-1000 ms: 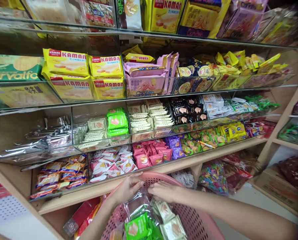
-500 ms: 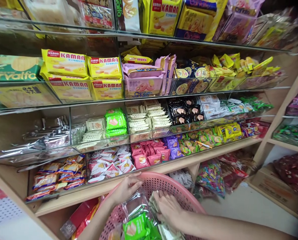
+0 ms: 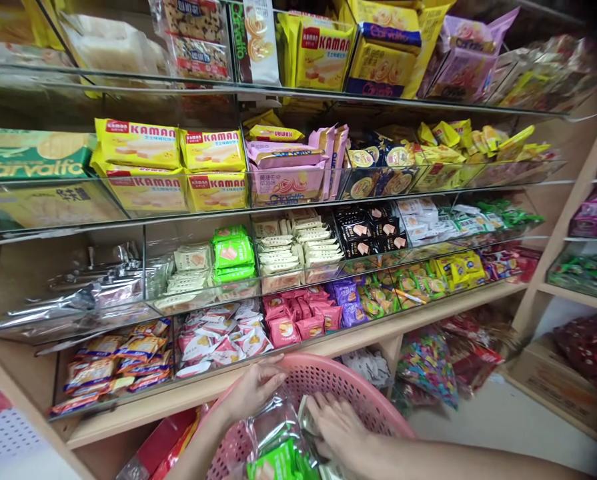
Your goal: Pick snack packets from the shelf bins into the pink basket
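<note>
A pink perforated plastic basket (image 3: 368, 383) is at the bottom centre, in front of the shelf. My left hand (image 3: 258, 387) is closed over its far-left rim, fingers curled. Inside the basket my right hand (image 3: 335, 423) has its fingers closed on a pale cream snack packet (image 3: 305, 415), mostly covered by the hand. Between my hands is a clear plastic wrapper (image 3: 275, 423). Bright green wafer packets (image 3: 278, 461) lie below it, cut off by the frame's lower edge.
Glass-fronted shelves (image 3: 298, 208) rise ahead with snacks sorted in compartments. Red packets (image 3: 298, 320) and white-and-red packets (image 3: 223, 340) fill the lowest row near the basket. A bag of colourful sweets (image 3: 425, 367) and a cardboard box (image 3: 553, 373) stand low on the right.
The shelves sit slightly lower in the view. My right hand has shifted slightly down within the basket, still on the cream packet. My left hand stays at the rim.
</note>
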Tool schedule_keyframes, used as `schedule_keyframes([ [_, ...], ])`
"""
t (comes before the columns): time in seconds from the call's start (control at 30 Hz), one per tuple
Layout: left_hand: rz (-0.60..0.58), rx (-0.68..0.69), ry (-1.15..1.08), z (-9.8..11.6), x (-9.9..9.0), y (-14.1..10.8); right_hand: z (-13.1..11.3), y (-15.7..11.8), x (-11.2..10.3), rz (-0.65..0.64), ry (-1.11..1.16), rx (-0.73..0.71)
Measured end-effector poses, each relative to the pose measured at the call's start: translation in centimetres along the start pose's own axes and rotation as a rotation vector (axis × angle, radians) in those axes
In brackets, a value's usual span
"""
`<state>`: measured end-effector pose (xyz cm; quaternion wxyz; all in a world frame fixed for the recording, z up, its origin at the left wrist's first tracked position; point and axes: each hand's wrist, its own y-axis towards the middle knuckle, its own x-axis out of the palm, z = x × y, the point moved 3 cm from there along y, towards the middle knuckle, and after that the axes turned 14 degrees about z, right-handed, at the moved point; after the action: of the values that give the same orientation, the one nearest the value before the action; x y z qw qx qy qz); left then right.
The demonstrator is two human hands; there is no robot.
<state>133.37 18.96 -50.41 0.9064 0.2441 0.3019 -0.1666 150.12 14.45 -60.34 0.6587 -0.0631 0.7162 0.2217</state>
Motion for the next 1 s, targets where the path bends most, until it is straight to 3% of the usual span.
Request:
schedule_keyframes([
  [0.07,0.008,-0.003,-0.004,-0.2,0.0,0.0,0.2,0.3,-2.3,0.006,-0.010,0.004],
  [0.17,0.013,0.009,-0.014,-0.4,0.1,0.0,0.6,1.4,-8.7,0.087,-0.004,-0.028],
  [0.33,0.013,0.018,-0.024,-0.5,0.2,0.1,1.6,5.2,-21.6,0.397,0.009,-0.121],
  [0.47,0.010,-0.001,-0.011,-0.5,0.2,0.1,2.3,10.1,-28.4,0.675,0.004,-0.252],
  [0.57,0.015,-0.019,0.001,-0.4,0.2,0.0,2.4,14.1,-30.4,0.771,0.002,-0.311],
  [0.7,0.021,-0.020,0.000,-0.3,0.1,-0.1,1.4,18.2,-30.3,0.775,0.022,-0.298],
  [1.0,0.030,-0.054,-0.005,-0.8,-0.1,-0.2,0.5,21.3,-29.4,0.749,0.068,-0.218],
])
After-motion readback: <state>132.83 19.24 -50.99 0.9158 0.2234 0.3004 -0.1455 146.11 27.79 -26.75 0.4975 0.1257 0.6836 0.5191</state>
